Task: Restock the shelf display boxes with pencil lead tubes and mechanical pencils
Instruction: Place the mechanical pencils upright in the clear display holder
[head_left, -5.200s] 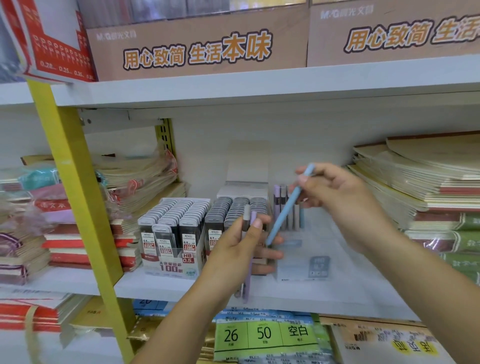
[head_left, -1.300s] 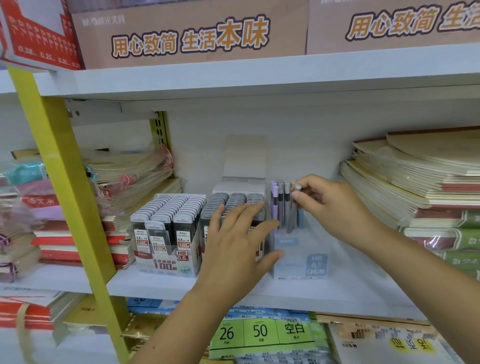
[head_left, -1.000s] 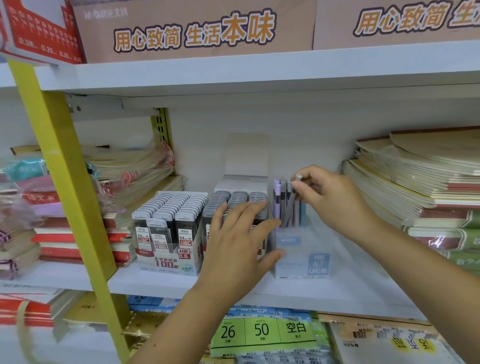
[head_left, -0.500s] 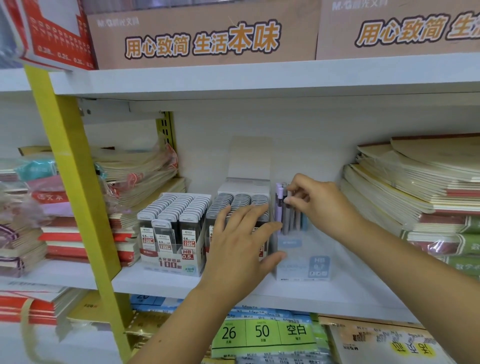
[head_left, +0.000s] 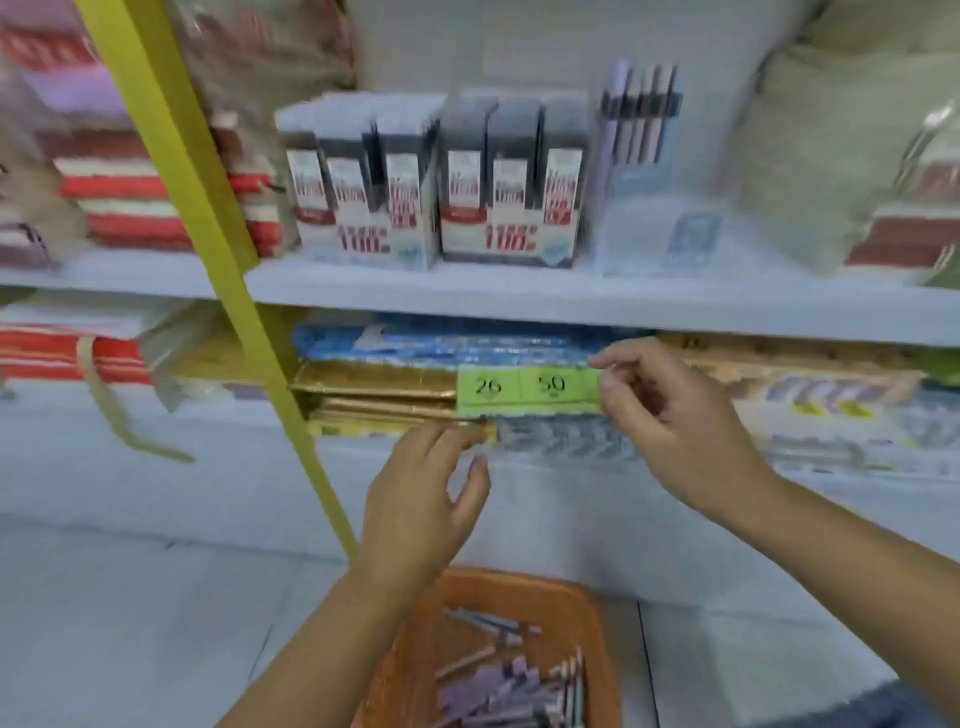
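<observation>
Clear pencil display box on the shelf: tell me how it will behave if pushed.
The clear display box looks like thin plastic, so it is probably light and apt to slide on the smooth white shelf. Only a few mechanical pencils stand at its back, so a high push might tip it.

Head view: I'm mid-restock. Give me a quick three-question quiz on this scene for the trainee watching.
1. True or false: the orange basket stands on the shelf.
2. What stands directly right of the two lead boxes? A) a roll of tape B) the clear pencil box C) a second basket
3. Fill in: the green label reads 26 and ___.

Key: 1 false, it sits low down, beneath the hands; 2 B; 3 50.
</observation>
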